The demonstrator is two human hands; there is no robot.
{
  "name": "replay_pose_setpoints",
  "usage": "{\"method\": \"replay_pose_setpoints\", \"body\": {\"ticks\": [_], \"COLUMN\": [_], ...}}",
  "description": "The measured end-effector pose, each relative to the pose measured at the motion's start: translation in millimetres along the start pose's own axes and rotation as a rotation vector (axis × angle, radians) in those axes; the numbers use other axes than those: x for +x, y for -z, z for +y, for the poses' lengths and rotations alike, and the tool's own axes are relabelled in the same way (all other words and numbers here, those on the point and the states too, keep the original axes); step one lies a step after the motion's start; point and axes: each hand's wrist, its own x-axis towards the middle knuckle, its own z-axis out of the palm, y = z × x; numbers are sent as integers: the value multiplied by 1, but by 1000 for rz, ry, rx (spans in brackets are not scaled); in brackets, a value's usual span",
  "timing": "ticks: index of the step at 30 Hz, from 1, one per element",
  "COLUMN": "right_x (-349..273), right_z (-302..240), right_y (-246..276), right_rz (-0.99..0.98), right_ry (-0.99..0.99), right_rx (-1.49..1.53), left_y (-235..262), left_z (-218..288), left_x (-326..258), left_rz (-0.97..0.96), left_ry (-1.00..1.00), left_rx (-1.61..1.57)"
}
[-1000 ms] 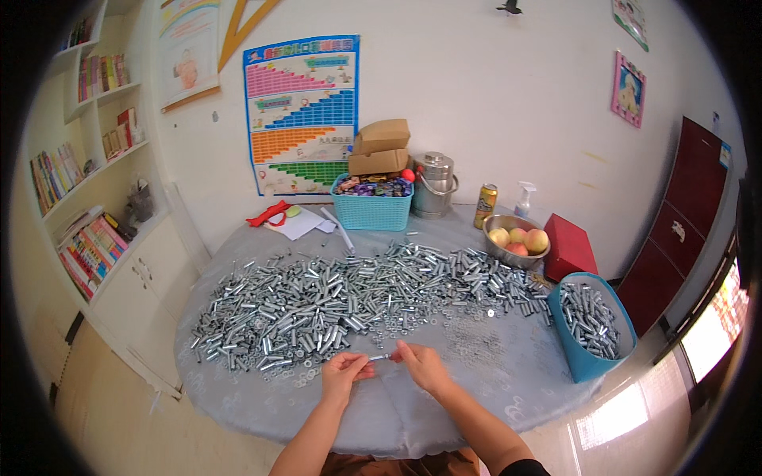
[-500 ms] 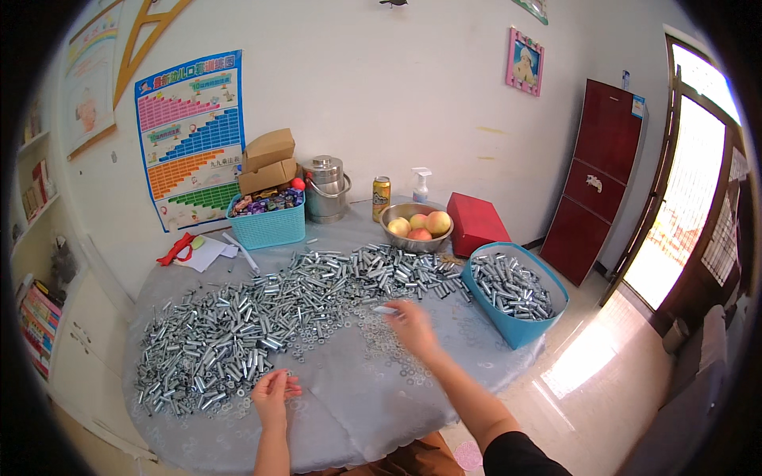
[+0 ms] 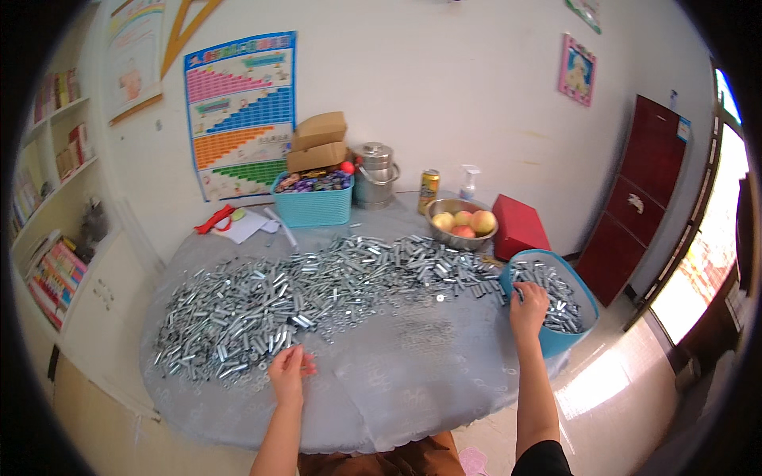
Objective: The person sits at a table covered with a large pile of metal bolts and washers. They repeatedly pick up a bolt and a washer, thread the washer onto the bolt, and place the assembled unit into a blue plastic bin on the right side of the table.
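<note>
A wide heap of silvery metal sleeves [image 3: 262, 301] covers the far and left parts of the table, with small washers mixed along its near edge. My right hand [image 3: 529, 311] is at the left rim of a blue bin [image 3: 567, 341], its fingers closed on what looks like a metal sleeve, partly hidden. Inside the bin lie many similar metal sleeves [image 3: 562, 305]. My left hand [image 3: 286, 373] is by the heap's near edge with fingers pinched together; whatever they hold is too small to make out. One brighter washer [image 3: 440, 298] shows near the heap.
Behind the heap stand a teal basket [image 3: 317, 208] of wrapped items, a steel canister [image 3: 373, 178], a yellow can [image 3: 429, 190], a spray bottle [image 3: 469, 182], a steel bowl [image 3: 460, 238] of fruit and a red box [image 3: 520, 226]. Papers [image 3: 246, 228] lie at the back left.
My right hand has carried a metal sleeve from the table's middle rightward to the blue bin's rim. My left hand stays near the heap, still pinched. The view has turned left.
</note>
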Motion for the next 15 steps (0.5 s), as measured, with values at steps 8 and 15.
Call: {"method": "replay_pose_setpoints", "body": {"ticks": [8,15], "right_x": [-70,-79], "right_z": [-157,-259], "right_y": [-84,-148], "right_rz": [-720,-543], "right_ry": [331,617], "right_rx": [704,706], "left_y": [12,30], "left_z": [24,48], "left_x": [4,8], "left_rz": [159,165], "left_ry": [-50,-93], "left_rx": [-101,-58]}}
